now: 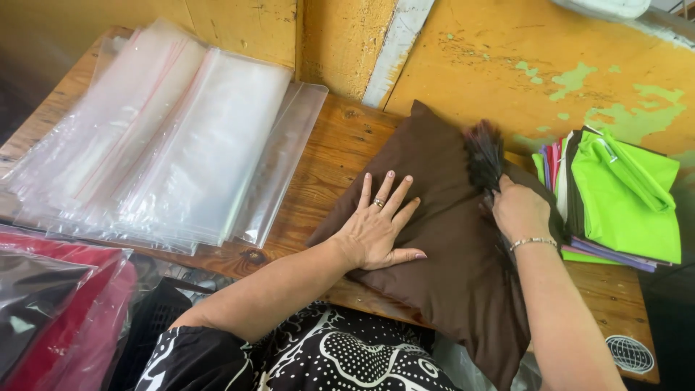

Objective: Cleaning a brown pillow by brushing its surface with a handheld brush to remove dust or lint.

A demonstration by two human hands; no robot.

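A brown fabric piece (441, 239) lies across the wooden table (318, 166) and hangs over its near edge. My left hand (378, 228) lies flat on its left part, fingers spread. Closed around the handle of a dark bristle brush (483, 156), my right hand (520, 211) holds the bristles against the brown fabric's upper right part. The brush handle is hidden inside the fist.
A pile of clear plastic bags (174, 137) covers the table's left side. A stack of folded fabrics, green on top (622, 195), sits at the right. Packed red and dark items (58, 304) lie at lower left beside a black crate (156, 318). A yellow peeling wall (507, 58) stands behind.
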